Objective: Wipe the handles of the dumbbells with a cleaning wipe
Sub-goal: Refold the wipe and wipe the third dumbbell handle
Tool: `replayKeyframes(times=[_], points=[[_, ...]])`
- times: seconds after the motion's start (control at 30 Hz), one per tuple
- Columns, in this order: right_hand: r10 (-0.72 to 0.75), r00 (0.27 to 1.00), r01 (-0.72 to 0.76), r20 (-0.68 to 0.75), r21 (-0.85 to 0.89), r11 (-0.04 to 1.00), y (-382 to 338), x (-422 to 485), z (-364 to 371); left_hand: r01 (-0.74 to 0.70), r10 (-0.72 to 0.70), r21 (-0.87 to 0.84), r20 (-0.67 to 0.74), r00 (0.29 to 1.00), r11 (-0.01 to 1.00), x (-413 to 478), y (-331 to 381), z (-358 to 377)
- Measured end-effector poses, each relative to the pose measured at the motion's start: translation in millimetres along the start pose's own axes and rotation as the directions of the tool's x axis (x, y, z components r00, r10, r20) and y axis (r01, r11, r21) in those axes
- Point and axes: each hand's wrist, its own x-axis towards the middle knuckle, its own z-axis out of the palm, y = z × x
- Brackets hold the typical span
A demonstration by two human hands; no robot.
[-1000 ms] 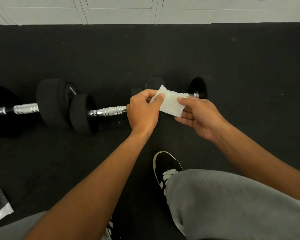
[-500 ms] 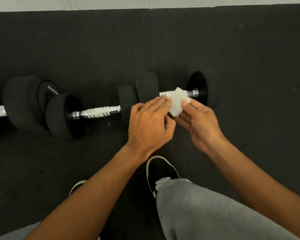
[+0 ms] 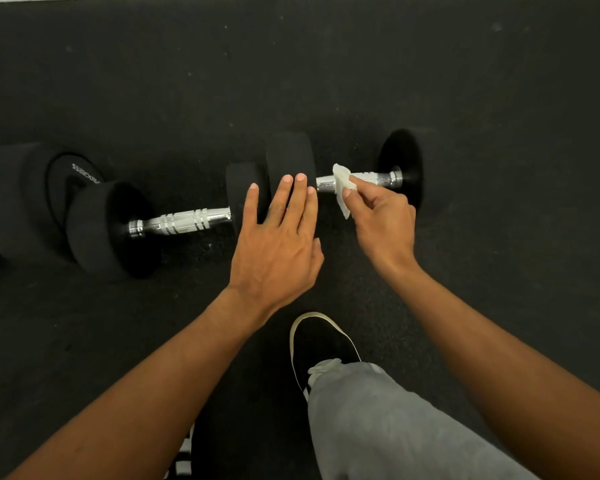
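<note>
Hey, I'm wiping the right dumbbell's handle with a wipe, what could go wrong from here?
1. The dumbbell could roll: its heads are round, and the left hand only lays straight fingers over one head, not gripping it.
2. The right hand pinches the wipe on one end of the handle, so the rest may get missed.
3. The next dumbbell's head sits close by; fingers could get nipped between them.

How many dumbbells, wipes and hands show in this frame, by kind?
Dumbbells: 3 (right dumbbell, middle dumbbell, left dumbbell partly out of frame)
Wipes: 1 (white wipe)
Hands: 2 (left hand, right hand)
Total: 6
</note>
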Motion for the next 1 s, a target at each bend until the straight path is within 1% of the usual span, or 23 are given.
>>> replayKeyframes(times=[0.2,0.27,0.3,0.37,0.4,0.47,0.5,0.57,0.73,0.8,0.9,1.0], points=[[-0.058,0.998,0.055,-0.025,-0.102,0.993,3.4,0.3,6.9,0.016,-0.016,-0.010,-0.032,0.999,1.000,3.9,-3.7,3.2],[-0.111,0.992,0.100,-0.056,-0.176,0.979,2.0,2.6,8.5,0.010,-0.010,-0.007,-0.035,0.999,1.000,5.5,-5.1,5.0],[-0.162,0.984,0.143,-0.071,-0.221,0.965,0.6,3.2,9.5,0.006,-0.006,-0.004,-0.036,0.999,1.000,5.4,-5.5,6.1],[-0.316,0.945,0.276,-0.080,-0.317,0.907,1.3,4.6,13.9,0.005,-0.005,0.007,-0.041,0.999,1.000,5.0,-6.7,8.1],[-0.391,0.918,0.344,-0.062,-0.362,0.867,4.7,5.7,17.8,0.007,-0.007,0.011,-0.048,0.999,1.000,5.4,-7.2,9.0],[-0.490,0.872,0.452,0.025,-0.430,0.782,14.8,7.5,26.9,0.012,-0.010,0.016,-0.064,0.998,1.000,6.5,-8.4,10.1],[-0.510,0.856,0.488,0.085,-0.458,0.743,20.2,7.8,31.6,0.010,-0.009,0.022,-0.070,0.997,1.000,7.1,-9.0,11.1],[-0.493,0.848,0.517,0.192,-0.505,0.692,29.3,7.2,38.4,0.003,-0.001,0.032,-0.074,0.997,0.999,7.7,-9.4,13.6],[-0.361,0.844,0.535,0.397,-0.584,0.610,39.3,2.8,45.2,-0.010,0.014,0.046,-0.079,0.997,0.999,9.9,-11.4,18.6],[-0.325,0.847,0.530,0.420,-0.635,0.562,45.0,0.3,47.4,-0.018,0.022,0.048,-0.083,0.996,0.999,10.9,-13.2,20.1],[-0.314,0.845,0.534,0.433,-0.710,0.458,53.2,-3.1,49.6,-0.029,0.035,0.072,-0.081,0.996,0.997,9.6,-15.1,22.9],[-0.309,0.837,0.546,0.451,-0.723,0.424,54.8,-1.7,48.9,-0.033,0.039,0.070,-0.084,0.996,0.997,8.7,-14.2,24.7]])
